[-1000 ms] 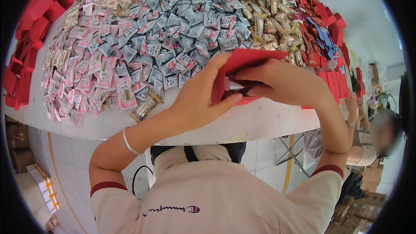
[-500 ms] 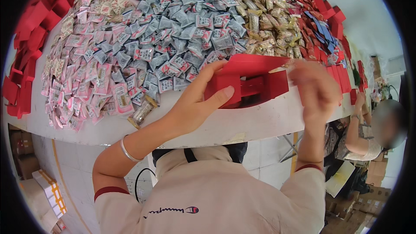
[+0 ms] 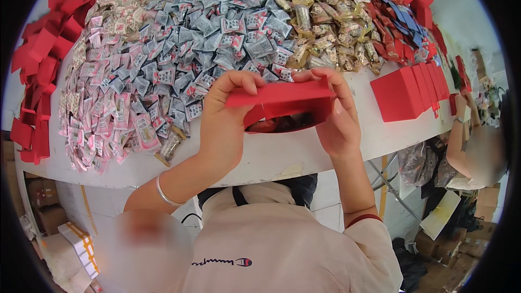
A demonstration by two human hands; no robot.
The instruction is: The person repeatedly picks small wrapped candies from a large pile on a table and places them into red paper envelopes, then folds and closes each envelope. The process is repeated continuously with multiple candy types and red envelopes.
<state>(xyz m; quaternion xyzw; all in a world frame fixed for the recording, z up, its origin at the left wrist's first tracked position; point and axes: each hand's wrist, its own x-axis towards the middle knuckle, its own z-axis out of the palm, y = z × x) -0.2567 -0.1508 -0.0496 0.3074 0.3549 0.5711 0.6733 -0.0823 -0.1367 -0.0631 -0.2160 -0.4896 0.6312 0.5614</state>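
A red cardboard box (image 3: 282, 95) is held up over the table's near edge, its open side facing me. Dark, shiny contents show inside, too shaded to name. My left hand (image 3: 228, 111) grips the box at its left end, fingers curled over the top. At the right end my right hand (image 3: 339, 111) holds it, thumb near the side wall and fingers over the top edge. Beyond the box lie heaps of small wrapped packets: blue-grey packets (image 3: 201, 27), pink packets (image 3: 108, 108) and gold-wrapped packets (image 3: 331, 27).
Red boxes stand in a row (image 3: 401, 95) on the right of the white table (image 3: 260, 160). More red boxes (image 3: 43, 49) pile up at the left edge. Red packets (image 3: 391, 43) lie at the far right. Another person (image 3: 461, 146) works on the right side; cartons sit on the floor.
My right hand, blurred before and off the box's right side, now grips its right end. The upper flap has come down over the opening, and the box has shifted left.
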